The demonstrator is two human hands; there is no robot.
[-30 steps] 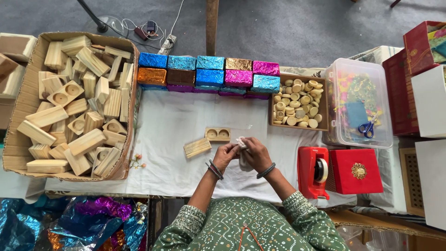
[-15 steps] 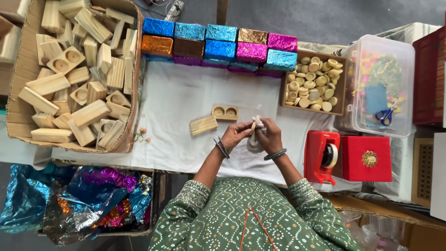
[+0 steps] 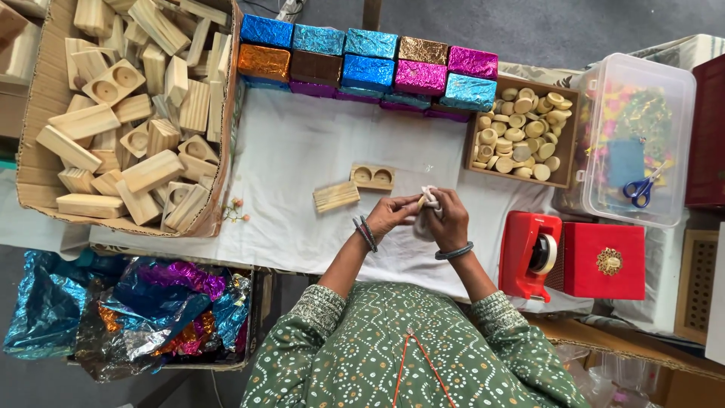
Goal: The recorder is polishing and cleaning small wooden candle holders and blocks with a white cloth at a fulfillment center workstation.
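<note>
A cardboard box (image 3: 30, 170) is filled with wooden blocks (image 3: 132, 113), a wooden tray (image 3: 563, 136) with small round wooden cups (image 3: 521, 128), and a clear plastic tub (image 3: 683, 143) with blue scissors (image 3: 642, 187). Over the white-covered worktop (image 3: 294, 159), a white cloth (image 3: 428, 202) is pinched between the left hand (image 3: 391, 215) and the right hand (image 3: 449, 221), both closed around it, near two wooden blocks (image 3: 355, 187).

A single head-worn camera looks almost straight down from above the person (there is no second view to overlap), at moderate height, taking in the white-covered table (image 3: 302, 166) from cardboard box (image 3: 30, 174) to clear plastic tub (image 3: 680, 136).
</note>
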